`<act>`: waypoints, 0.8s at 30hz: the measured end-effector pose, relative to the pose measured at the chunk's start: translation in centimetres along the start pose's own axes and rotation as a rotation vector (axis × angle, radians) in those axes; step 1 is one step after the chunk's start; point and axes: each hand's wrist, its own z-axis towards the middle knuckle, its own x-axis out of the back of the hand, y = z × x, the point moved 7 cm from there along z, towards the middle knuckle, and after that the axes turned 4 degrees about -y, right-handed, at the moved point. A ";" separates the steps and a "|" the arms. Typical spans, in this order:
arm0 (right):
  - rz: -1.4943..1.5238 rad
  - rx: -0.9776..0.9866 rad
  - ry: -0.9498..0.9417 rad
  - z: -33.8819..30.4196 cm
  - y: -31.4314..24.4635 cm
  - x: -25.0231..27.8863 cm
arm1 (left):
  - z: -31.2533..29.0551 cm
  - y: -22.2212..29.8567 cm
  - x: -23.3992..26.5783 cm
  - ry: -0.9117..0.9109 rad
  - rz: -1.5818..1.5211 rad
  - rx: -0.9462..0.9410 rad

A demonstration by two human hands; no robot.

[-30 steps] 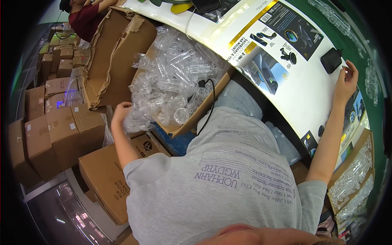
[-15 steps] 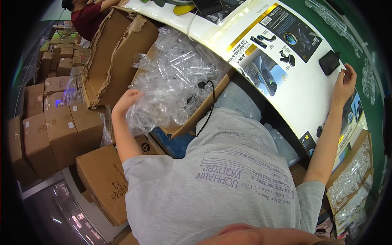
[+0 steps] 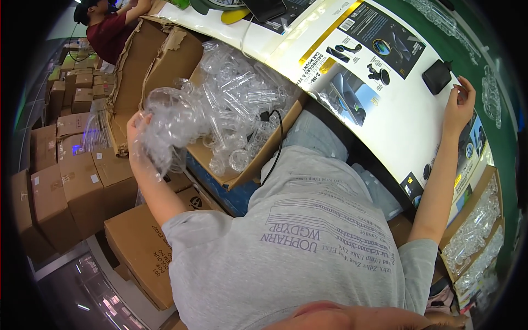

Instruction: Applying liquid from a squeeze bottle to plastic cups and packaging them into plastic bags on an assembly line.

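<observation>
My left hand point(image 3: 137, 124) grips a crumpled clear plastic bag point(image 3: 179, 118). The bag is lifted at the left side of an open carton point(image 3: 256, 170), which holds many clear plastic parts point(image 3: 242, 102) that look like short tubes with round ends. Some of the bag hangs down over my left forearm. On the right, my right hand point(image 3: 463, 102) rests at the edge of the white printed sheet point(image 3: 396, 121), fingers loosely bent and apart, with nothing visible in them. Close to those fingertips lies a small black box-shaped thing point(image 3: 437, 77).
A black cable point(image 3: 281, 135) hangs over the carton's near edge. Torn carton flaps point(image 3: 154, 71) stand up behind it. Stacked brown boxes point(image 3: 77, 181) fill the left. A person in a dark red shirt point(image 3: 107, 36) works at the far left. More clear parts point(image 3: 473, 234) lie in a carton at right.
My left hand has pulled the clear bag up and leftward from the carton, exposing more of the clear parts. My right hand has stayed nearly still at the sheet's edge.
</observation>
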 end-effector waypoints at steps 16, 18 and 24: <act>-0.007 0.010 -0.006 0.1 0.0 -0.4 | 1.4 -4.4 1.3 0.072 0.078 -0.337; -0.005 0.002 -0.001 0.0 0.2 -0.2 | 0.9 -4.5 0.8 0.075 0.095 -0.286; 0.016 -0.003 0.014 0.0 0.4 -0.1 | -7.2 -8.3 -4.6 -0.148 -0.166 0.491</act>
